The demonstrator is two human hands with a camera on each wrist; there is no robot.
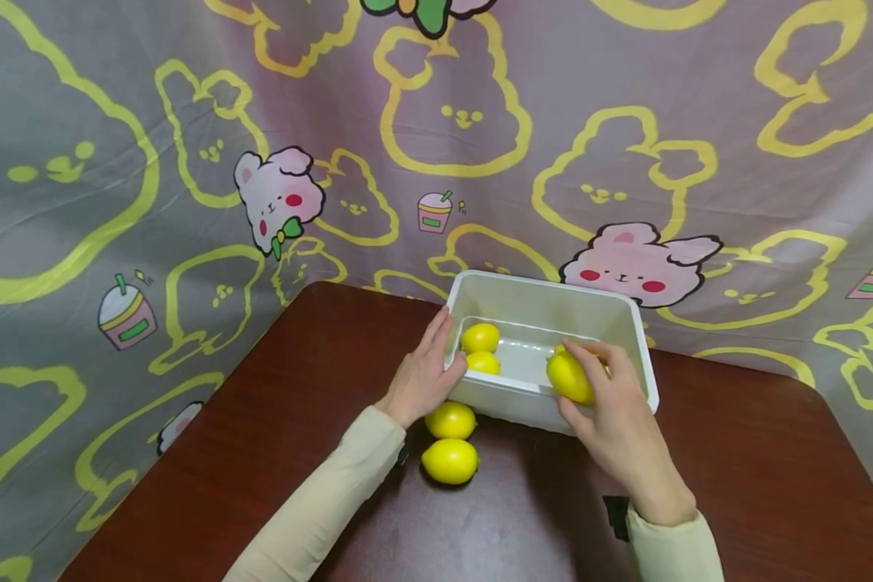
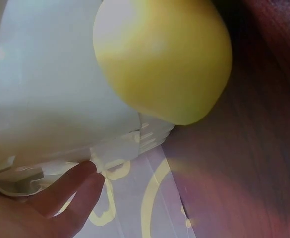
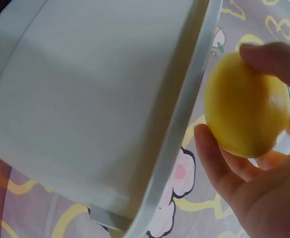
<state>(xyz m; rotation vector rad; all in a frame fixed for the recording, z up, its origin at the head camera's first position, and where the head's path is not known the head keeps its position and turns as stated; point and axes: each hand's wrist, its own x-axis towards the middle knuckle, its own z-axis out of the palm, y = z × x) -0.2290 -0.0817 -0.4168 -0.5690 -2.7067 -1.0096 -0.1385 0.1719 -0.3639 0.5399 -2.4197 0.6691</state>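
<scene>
My right hand (image 1: 618, 412) grips a yellow lemon (image 1: 569, 378) over the near right rim of a white plastic bin (image 1: 553, 311). In the right wrist view, thumb and fingers curl round this lemon (image 3: 244, 106), above the bin's rim. With fingers extended, my left hand (image 1: 422, 380) rests along the bin's left edge; the left wrist view has its fingertips (image 2: 92, 168) at that rim. Inside the bin, on the left, lie two lemons (image 1: 481, 338), the nearer one partly hidden by the front wall. Below my left hand, two more lemons (image 1: 450, 461) sit on the table.
The bin stands near the back of a dark reddish-brown table (image 1: 276, 420). A grey curtain (image 1: 349, 97) printed with yellow cartoon outlines hangs close behind it and round the sides. One of the loose lemons (image 1: 451, 420) is right by the bin's front wall.
</scene>
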